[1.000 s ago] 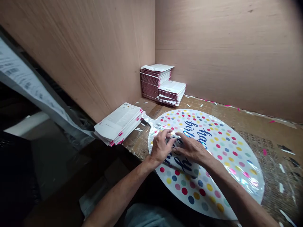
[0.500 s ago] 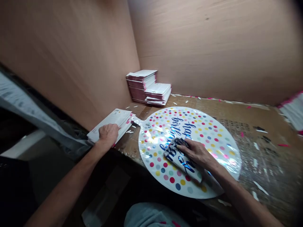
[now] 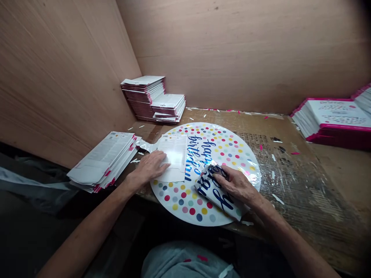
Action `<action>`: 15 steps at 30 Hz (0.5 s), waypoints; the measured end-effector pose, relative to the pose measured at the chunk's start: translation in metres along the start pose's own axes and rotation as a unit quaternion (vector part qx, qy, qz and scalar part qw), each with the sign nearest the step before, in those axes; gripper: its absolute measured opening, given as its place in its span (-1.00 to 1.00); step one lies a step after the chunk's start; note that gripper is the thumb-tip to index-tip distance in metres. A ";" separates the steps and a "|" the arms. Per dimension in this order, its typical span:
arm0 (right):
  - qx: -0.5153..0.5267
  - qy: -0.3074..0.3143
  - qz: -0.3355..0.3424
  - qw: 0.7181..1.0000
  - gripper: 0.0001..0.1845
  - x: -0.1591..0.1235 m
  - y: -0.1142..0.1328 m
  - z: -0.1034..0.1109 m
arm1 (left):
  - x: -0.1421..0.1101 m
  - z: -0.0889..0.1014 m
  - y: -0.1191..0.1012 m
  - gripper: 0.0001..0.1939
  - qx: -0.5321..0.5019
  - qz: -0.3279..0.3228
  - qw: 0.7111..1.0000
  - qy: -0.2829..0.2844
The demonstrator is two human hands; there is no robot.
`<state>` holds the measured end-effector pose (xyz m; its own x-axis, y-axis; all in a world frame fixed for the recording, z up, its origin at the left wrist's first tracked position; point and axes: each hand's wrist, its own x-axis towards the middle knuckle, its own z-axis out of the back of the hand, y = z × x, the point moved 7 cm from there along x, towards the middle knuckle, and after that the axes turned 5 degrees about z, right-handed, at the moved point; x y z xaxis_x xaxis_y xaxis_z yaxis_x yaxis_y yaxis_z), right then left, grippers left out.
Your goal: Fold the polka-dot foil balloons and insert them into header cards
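Observation:
A flat round foil balloon (image 3: 185,202) with coloured dots and blue "happy birthday" lettering lies on the cardboard-covered table, its tail pointing left. My left hand (image 3: 152,166) grips a white printed paper envelope (image 3: 175,154) by its left side, thumb on top, over the balloon's left part. In my right hand (image 3: 236,183) is a folded foil balloon (image 3: 216,193) with the same blue lettering, held above the flat one. Left of my left hand lies a fanned stack of white envelopes (image 3: 101,158) with pink edges.
Two stacks of envelopes (image 3: 153,96) stand in the back left corner. More pink-edged envelopes (image 3: 336,116) lie at the right. Wooden panels (image 3: 232,54) close off the back and left. Paper scraps (image 3: 277,199) are scattered over the taped cardboard (image 3: 301,193).
My left hand has moved right from the envelope stack, bringing one envelope over the flat balloon. My right hand still holds the folded balloon. The view has turned to the right.

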<state>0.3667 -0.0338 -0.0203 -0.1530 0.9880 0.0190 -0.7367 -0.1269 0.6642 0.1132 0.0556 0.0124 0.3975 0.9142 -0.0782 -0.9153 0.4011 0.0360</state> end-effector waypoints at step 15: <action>-0.240 0.086 0.034 0.966 -0.78 0.061 0.079 -0.076 | 0.003 -0.029 -0.025 -0.73 0.147 -0.266 0.953 -0.015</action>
<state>0.2488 0.0099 -0.0235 -0.2896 0.9518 -0.1016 -0.9351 -0.2587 0.2421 0.1348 0.0466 -0.0172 0.8057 0.5766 -0.1351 -0.5282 0.8029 0.2764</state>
